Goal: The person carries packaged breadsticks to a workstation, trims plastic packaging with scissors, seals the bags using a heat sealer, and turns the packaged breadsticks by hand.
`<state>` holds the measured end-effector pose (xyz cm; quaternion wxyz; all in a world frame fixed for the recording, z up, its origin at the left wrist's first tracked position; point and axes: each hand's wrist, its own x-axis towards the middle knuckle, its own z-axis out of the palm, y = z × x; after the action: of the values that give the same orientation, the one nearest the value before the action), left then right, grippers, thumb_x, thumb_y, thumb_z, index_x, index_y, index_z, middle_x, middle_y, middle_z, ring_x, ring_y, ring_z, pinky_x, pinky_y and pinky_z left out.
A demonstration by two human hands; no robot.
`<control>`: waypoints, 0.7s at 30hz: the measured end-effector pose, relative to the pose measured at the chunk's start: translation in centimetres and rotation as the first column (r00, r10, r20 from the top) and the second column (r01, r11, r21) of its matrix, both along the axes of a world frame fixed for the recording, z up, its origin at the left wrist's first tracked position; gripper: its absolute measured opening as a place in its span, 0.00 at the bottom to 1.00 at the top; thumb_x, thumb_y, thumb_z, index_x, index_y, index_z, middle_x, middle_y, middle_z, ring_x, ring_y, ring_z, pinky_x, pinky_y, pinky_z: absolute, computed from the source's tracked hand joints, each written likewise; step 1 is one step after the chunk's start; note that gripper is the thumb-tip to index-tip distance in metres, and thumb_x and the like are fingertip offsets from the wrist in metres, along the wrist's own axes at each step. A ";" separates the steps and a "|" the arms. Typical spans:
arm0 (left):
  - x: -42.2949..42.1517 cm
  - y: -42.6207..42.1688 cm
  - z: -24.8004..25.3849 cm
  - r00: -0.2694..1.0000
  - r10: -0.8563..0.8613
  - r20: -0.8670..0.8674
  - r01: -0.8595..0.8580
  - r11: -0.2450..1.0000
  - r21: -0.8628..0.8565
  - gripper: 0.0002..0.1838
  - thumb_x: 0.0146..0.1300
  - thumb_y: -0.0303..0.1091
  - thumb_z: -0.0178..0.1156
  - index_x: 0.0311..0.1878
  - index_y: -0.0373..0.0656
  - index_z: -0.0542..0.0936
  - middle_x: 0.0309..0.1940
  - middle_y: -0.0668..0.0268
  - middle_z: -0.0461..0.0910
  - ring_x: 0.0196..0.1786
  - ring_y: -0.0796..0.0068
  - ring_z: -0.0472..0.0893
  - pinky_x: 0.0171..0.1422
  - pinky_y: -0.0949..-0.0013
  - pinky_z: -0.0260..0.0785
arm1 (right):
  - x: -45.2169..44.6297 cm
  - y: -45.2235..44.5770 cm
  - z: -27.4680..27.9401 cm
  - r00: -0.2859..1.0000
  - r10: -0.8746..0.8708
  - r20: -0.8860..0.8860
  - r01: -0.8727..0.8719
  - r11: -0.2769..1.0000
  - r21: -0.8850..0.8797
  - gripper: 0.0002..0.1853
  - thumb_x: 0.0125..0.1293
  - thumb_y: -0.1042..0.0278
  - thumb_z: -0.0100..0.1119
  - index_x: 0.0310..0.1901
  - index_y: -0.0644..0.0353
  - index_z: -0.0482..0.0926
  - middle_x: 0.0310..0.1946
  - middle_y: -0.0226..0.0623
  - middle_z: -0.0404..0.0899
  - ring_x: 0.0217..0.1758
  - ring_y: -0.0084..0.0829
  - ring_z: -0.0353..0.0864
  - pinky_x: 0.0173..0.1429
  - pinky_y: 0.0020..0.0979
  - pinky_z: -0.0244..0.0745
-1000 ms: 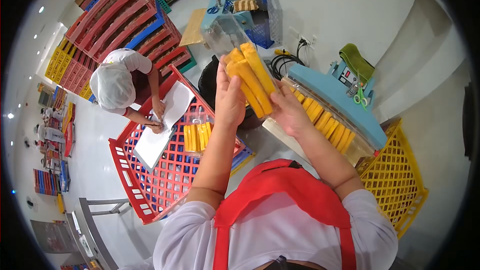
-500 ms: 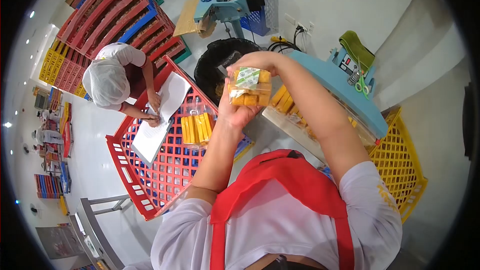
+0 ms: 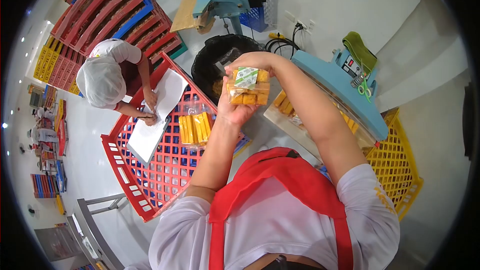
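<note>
Both my hands hold a clear plastic pack of yellow bread-like sticks, with a green and white label on its upper part. My left hand supports it from the left and below, palm partly showing. At the top, my right hand curls over the pack, its fingertips near the left edge. Another clear pack of yellow sticks lies on the red crate to the left. More yellow sticks are under the blue sealing machine on the right, partly behind my right forearm.
Across the red crate, a person in a white hair cover writes on paper. A bin with a black liner stands behind my hands. Green-handled scissors hang on the sealer; a yellow crate is beneath it.
The pack stays between my hands, turned slightly. The surroundings have shifted a little to the left in view. The other person's writing hand has moved slightly.
</note>
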<state>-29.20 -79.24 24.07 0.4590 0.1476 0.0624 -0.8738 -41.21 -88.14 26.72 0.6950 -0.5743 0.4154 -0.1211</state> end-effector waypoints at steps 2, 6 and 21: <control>-0.1 -0.4 0.1 1.000 -0.017 0.004 0.017 1.000 -0.001 0.23 0.63 0.47 0.41 0.54 0.41 0.66 0.51 0.54 0.69 0.52 0.54 0.70 0.55 0.50 0.64 | -0.4 0.3 0.9 1.000 0.002 0.005 -0.001 0.998 -0.056 0.16 0.61 0.57 0.52 0.40 0.62 0.77 0.35 0.29 0.77 0.37 0.19 0.75 0.41 0.24 0.70; 0.5 -1.0 0.0 0.995 -0.056 -0.087 0.035 0.975 -0.220 0.25 0.63 0.52 0.41 0.54 0.43 0.68 0.51 0.57 0.70 0.53 0.58 0.71 0.57 0.51 0.63 | 0.3 0.4 -1.1 0.749 -0.424 0.508 0.641 0.658 -0.395 0.23 0.60 0.55 0.52 0.50 0.65 0.71 0.45 0.38 0.74 0.45 0.25 0.74 0.48 0.29 0.67; 0.3 -2.8 3.8 0.373 0.668 0.644 0.390 0.516 -0.762 0.39 0.55 0.32 0.58 0.65 0.37 0.48 0.55 0.55 0.63 0.55 0.71 0.67 0.56 0.71 0.61 | -1.9 7.4 -0.8 0.464 -0.571 0.678 0.608 0.762 0.225 0.22 0.68 0.56 0.35 0.58 0.59 0.63 0.54 0.33 0.67 0.57 0.24 0.66 0.59 0.30 0.61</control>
<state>-28.89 -82.02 27.86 0.5049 0.3533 -0.6156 -0.4912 -43.07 -80.78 25.93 0.6995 -0.3178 0.2815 -0.5749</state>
